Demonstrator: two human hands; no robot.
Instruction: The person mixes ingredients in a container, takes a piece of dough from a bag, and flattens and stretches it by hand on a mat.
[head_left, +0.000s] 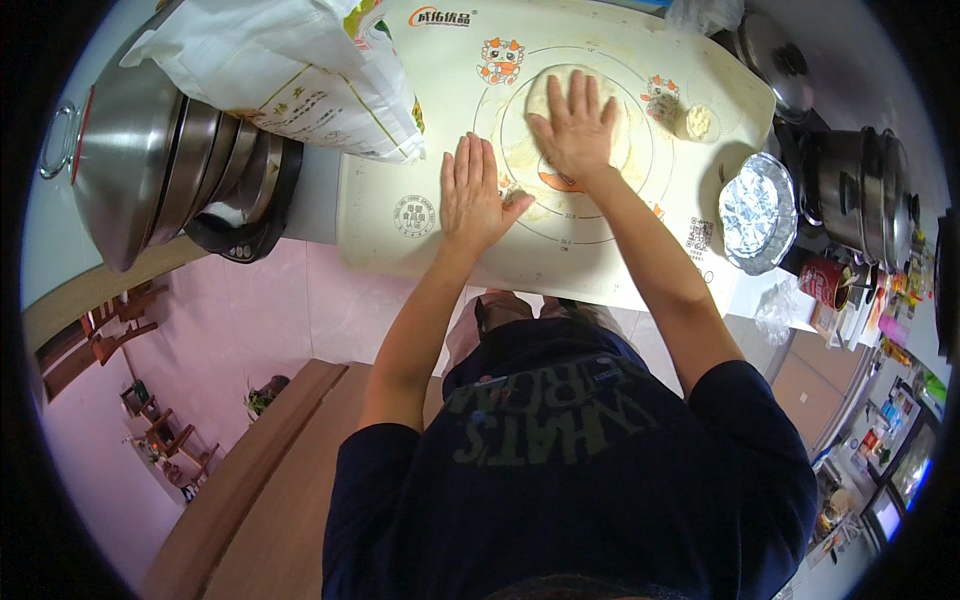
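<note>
A flattened round of pale dough lies on a cream silicone kneading mat printed with circles and cartoon figures. My right hand presses flat on the dough, fingers spread and pointing away from me; its palm hides part of the round. To the left of the dough, my left hand rests palm down on the bare mat, fingers nearly together and thumb held out. It holds nothing. Dusty traces of flour surround the dough. A small cup with pale flour or dough stands to its right.
A large white flour sack leans over the mat's left side, beside stacked steel pots. On the right are a foil-lined bowl, a dark cooking pot, a red tin and a pot lid.
</note>
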